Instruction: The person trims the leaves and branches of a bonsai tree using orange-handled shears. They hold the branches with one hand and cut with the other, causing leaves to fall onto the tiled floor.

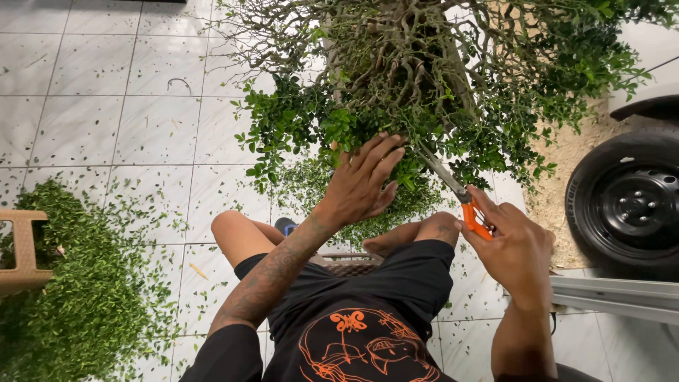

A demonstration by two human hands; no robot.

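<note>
Shears (456,189) in right hand (515,251), blades up-left

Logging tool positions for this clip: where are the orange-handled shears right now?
In the head view, right of centre, the orange-handled shears are gripped in the right hand, blades angled up-left into the small-leaved bush beside the left hand.

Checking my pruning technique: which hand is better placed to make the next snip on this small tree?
Right. The right hand holds the orange-handled shears, blades already in the foliage; the left hand only steadies leaves.
</note>
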